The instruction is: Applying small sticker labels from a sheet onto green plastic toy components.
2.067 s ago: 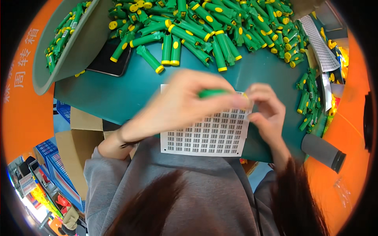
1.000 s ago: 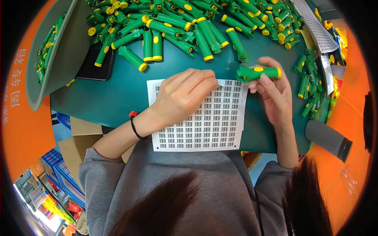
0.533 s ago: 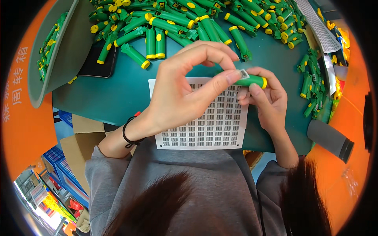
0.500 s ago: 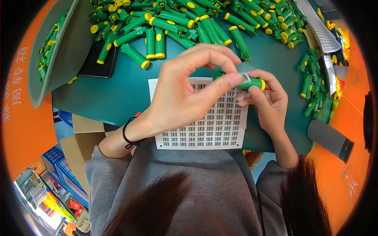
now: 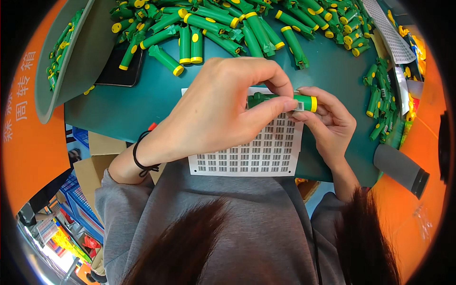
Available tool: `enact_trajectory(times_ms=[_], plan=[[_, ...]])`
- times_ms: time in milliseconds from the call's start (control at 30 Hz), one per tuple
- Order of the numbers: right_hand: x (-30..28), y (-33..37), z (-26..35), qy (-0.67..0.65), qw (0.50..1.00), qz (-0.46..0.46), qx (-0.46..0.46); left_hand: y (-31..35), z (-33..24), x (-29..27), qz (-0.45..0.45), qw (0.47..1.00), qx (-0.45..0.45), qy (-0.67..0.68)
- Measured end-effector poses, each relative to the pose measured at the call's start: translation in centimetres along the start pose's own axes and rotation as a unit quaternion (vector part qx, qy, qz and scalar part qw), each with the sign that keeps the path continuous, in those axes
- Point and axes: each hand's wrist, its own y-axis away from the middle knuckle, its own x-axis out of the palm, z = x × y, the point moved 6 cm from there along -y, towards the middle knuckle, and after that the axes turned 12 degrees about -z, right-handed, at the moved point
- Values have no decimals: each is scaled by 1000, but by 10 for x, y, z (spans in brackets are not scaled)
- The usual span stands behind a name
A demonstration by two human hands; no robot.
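Green tube held between both our hands, right of the frame's centre
Loose tubes heap along the top, a grey bin sits upper left, and our left hand hides part of the sticker sheet. Left thumb and forefinger pinch the tube's middle; our right hand grips its yellow end.

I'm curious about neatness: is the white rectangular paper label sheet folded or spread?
Spread: the sheet lies flat, both lower corners showing; the left hand hides part.
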Motion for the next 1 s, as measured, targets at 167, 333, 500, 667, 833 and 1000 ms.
enact_trajectory(times_ms=[167,333,500,667,833,1000], plan=[[1,-1,7,65,997,18,-41,-3,-4,1,18,999,-19,-33],[1,-1,9,74,996,15,-42,-3,-5,2,23,999,-11,-42],[2,-1,10,78,996,13,-51,-3,-5,4,27,998,-10,-61],[-1,1,7,88,995,21,-34,-4,1,7,23,998,-23,-54],[-5,-3,3,104,990,11,-90,-2,27,13,19,976,-172,129],[3,-14,9,169,974,48,-145,19,42,26,77,954,-220,188]])
